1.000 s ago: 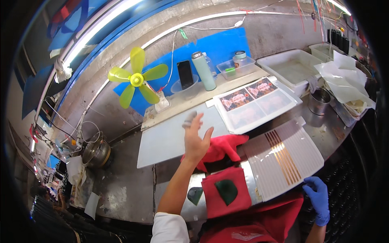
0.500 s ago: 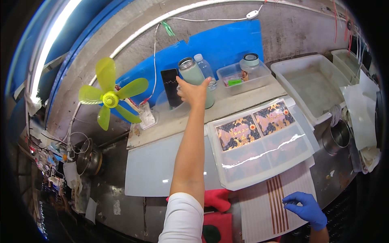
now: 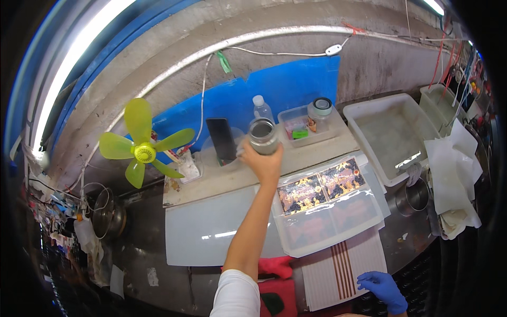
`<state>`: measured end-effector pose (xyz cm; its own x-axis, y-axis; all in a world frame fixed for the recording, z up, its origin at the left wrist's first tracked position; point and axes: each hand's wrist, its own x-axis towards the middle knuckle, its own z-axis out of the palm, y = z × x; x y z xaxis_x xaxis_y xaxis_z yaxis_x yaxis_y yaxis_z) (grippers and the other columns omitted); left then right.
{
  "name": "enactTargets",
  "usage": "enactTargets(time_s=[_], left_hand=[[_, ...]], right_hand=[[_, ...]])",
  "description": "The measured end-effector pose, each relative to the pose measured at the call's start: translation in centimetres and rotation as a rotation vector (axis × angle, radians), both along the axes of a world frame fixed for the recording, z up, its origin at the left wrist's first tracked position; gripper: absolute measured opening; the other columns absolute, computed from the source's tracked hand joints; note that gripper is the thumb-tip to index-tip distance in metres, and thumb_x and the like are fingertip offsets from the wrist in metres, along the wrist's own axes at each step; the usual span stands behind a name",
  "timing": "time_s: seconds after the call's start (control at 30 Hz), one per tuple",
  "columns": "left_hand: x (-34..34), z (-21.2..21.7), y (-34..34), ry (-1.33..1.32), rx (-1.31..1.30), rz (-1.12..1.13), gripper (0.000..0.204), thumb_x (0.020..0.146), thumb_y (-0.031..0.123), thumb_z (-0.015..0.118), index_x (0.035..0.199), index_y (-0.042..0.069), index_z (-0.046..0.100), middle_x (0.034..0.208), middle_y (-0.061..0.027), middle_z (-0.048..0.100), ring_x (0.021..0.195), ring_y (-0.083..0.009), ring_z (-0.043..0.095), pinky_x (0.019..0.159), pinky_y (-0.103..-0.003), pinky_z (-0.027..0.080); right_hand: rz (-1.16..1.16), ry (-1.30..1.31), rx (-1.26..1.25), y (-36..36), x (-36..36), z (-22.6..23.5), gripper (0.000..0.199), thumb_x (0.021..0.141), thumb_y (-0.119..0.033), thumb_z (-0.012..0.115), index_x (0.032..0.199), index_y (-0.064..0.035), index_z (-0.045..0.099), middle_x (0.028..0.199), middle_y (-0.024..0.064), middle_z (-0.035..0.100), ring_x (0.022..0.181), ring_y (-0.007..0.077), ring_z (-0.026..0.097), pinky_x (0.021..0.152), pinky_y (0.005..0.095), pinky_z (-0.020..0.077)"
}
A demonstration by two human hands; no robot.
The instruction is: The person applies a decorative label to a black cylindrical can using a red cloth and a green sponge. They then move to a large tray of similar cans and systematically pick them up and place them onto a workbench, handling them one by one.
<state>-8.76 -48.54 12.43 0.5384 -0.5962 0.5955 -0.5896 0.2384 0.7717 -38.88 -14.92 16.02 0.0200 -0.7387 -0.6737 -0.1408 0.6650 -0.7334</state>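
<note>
My bare left hand (image 3: 264, 165) is wrapped around an insulated bottle (image 3: 263, 138), closed on it. The bottle is uncapped, its steel mouth facing up and tilted toward me, over the shelf. Behind it stands a clear plastic bottle (image 3: 261, 108), and to its left a dark phone (image 3: 222, 140) leans upright in a clear tub. My right hand (image 3: 384, 289), in a blue glove, is low at the right beside a striped sheet (image 3: 318, 282). Its fingers are bent together; whatever may be between them cannot be made out.
A yellow-green fan (image 3: 143, 153) stands at the left. A clear box (image 3: 302, 141) with a lidded jar and a large white tub (image 3: 364, 127) sit at the right. On the table lie a translucent tray (image 3: 317, 248) over patterned panels, a grey sheet (image 3: 200, 243) and red cloth (image 3: 280, 296).
The insulated bottle has tipped toward me, its mouth now facing me more, with my left hand still around it. My view has shifted; the right hand stays low at the right.
</note>
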Motion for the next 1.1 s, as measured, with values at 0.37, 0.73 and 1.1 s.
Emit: enactTargets(time_s=[0.37, 0.73, 1.1], left_hand=[[-3.9, 15.5, 22.6, 0.075, 0.057, -0.704, 0.075, 0.060, 0.014, 0.085, 0.123, 0.003, 0.046, 0.108, -0.0101, 0.059, 0.104, -0.0260, 0.056, 0.093, -0.036, 0.039], [-6.6, 27.6, 33.4, 0.000, -0.109, -1.041, 0.060, 0.070, 0.014, 0.081, 0.119, -0.004, 0.052, 0.099, -0.0147, 0.062, 0.081, -0.0272, 0.062, 0.075, -0.036, 0.048], [-12.9, 33.6, 37.6, -0.043, -0.455, -0.688, 0.044, 0.059, 0.017, 0.081, 0.102, 0.021, 0.070, 0.089, -0.0003, 0.057, 0.092, -0.0206, 0.043, 0.080, -0.040, 0.044]], right_hand=[[0.066, -0.022, -0.014, 2.6, -0.8, 6.5, 0.026, 0.087, -0.008, 0.063, 0.107, 0.0070, 0.063, 0.086, 0.0108, 0.069, 0.080, 0.0137, 0.066, 0.077, 0.0235, 0.0521], [0.067, -0.098, -0.116, 6.5, -4.6, 12.9, 0.022, 0.087, -0.007, 0.063, 0.106, 0.0056, 0.063, 0.090, 0.0092, 0.067, 0.079, 0.0129, 0.065, 0.071, 0.0235, 0.0515], [-0.023, -0.162, -0.237, 11.0, -11.1, 13.5, 0.019, 0.087, -0.003, 0.061, 0.104, 0.0047, 0.063, 0.088, 0.0069, 0.067, 0.075, 0.0111, 0.063, 0.068, 0.0220, 0.0490]])
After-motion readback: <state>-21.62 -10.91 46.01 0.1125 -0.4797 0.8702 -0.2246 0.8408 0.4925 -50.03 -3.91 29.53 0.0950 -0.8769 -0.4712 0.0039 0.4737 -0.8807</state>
